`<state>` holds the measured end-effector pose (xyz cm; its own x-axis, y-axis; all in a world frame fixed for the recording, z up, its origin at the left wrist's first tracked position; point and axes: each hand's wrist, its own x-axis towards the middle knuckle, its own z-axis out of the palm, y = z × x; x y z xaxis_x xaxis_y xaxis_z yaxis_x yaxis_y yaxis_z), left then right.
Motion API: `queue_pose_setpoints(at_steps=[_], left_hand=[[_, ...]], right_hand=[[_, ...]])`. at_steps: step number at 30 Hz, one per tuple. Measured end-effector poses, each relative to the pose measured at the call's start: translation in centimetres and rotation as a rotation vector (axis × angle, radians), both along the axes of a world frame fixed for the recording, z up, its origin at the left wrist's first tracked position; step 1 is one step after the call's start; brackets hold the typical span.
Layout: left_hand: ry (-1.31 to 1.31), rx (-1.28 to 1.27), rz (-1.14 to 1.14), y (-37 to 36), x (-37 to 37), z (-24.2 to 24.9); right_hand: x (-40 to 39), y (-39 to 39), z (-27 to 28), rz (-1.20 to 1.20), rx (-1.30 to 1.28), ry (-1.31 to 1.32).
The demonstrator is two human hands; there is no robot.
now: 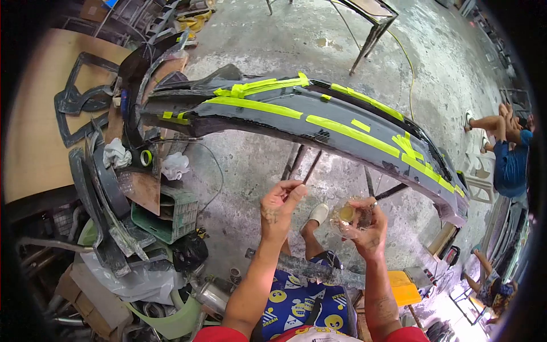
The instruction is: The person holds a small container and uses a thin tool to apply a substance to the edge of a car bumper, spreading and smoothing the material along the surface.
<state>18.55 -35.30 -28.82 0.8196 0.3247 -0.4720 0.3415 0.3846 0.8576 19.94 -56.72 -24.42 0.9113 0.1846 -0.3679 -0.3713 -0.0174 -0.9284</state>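
Observation:
My left hand (279, 210) is closed in a pinch, and a thin dark stick (313, 166) rises from its fingertips toward the bumper's underside. What kind of stick it is cannot be made out. To the right, my right hand (369, 231) has its fingers wrapped round a clear plastic cup (345, 215) with yellowish liquid in it. Beyond both hands lies a long dark grey car bumper (353, 135), propped on a stand, with strips of yellow-green masking tape (256, 106) along it. Neither hand touches the bumper.
At left are a wooden board (34, 114), black trim parts, a tape roll (146, 158), crumpled paper (175, 165) and a green crate (171, 219). Stand legs (293, 162) reach down under the bumper. An orange stool (403, 286) is at lower right. Other people (510, 162) sit at far right.

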Motion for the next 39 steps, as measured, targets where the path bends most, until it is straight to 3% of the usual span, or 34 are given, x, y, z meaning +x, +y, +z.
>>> queue_pose_setpoints(at_steps=[11,15,20,30,39], left_hand=[[-0.148,-0.188,0.282,3.4,3.0,-1.9],[-0.137,-0.228,0.260,2.3,2.6,-2.2],[-0.039,-0.113,0.028,0.7,0.3,-1.9],[-0.106,-0.207,0.280,2.7,2.6,-1.5],[-0.062,-0.125,0.187,0.5,1.1,-2.3]], right_hand=[[-0.2,1.1,0.4,-0.019,-0.018,0.037],[-0.2,1.3,0.2,-0.022,-0.022,0.085],[-0.1,1.5,0.4,-0.010,-0.025,0.041],[0.7,2.1,1.0,0.000,0.005,0.036],[0.4,2.5,1.5,-0.003,-0.035,0.073]])
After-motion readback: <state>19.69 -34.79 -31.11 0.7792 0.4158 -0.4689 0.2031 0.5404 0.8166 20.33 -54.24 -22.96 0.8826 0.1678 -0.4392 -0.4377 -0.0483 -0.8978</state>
